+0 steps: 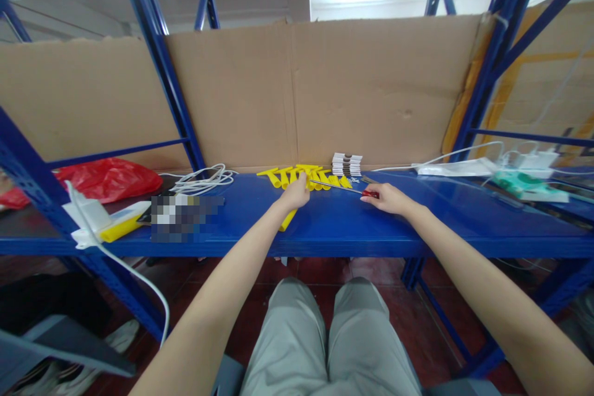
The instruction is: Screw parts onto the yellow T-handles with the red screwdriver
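My right hand [388, 198] is closed round the red handle of a screwdriver [341, 187]. The long shaft points left, and its tip ends close to my left hand [297, 193]. That hand is closed at the yellow parts; one yellow tube-shaped part [288, 220] shows beneath it, slanting toward the front edge. My fingers and their small size hide how the part is gripped. Behind, several yellow T-shaped pieces [277, 180] lie in a row. A stack of white and dark small boxes or packets [347, 164] stands to their right, with tiny loose bits [355, 180] before it.
The blue shelf top [241, 223] is backed by cardboard [371, 93] between blue posts. Coiled white cable [208, 180], a red plastic bag [111, 178] and a yellow cylinder [121, 229] are left. A green-and-white pack [529, 184] and cables lie right.
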Demonstrator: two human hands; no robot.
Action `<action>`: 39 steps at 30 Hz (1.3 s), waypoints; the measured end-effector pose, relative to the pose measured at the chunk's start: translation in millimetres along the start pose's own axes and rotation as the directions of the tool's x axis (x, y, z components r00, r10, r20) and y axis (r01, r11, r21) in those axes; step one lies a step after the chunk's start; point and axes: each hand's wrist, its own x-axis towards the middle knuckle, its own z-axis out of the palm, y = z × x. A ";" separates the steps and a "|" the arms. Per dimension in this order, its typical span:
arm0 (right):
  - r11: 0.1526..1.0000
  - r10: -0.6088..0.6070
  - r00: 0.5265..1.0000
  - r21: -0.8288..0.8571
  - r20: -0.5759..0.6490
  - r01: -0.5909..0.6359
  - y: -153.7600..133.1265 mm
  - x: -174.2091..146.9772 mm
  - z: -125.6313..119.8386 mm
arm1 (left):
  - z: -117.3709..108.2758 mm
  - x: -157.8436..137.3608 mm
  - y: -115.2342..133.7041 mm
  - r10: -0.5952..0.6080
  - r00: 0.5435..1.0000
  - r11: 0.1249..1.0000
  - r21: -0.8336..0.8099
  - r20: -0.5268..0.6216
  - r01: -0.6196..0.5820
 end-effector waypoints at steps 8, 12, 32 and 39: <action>0.980 0.011 0.996 -0.198 -0.088 -0.028 -6.5 -1.7 -2.9 | 0.1 0.2 -1.1 -0.012 1.000 1.000 -0.011 -0.004 0.012; 0.955 0.006 0.992 -0.293 -0.128 -0.044 -7.6 -2.5 -2.7 | 2.3 1.5 -1.7 0.008 1.000 1.000 -0.007 -0.001 -0.008; 0.980 0.067 0.995 -0.180 -0.073 -0.079 -13.9 -2.2 1.3 | -0.6 -1.8 0.9 -0.047 0.999 0.997 -0.061 -0.014 0.046; 0.991 0.068 0.998 -0.116 -0.009 -0.068 -20.9 -3.6 1.0 | -1.6 -2.3 2.8 -0.053 0.999 0.997 -0.060 -0.012 0.052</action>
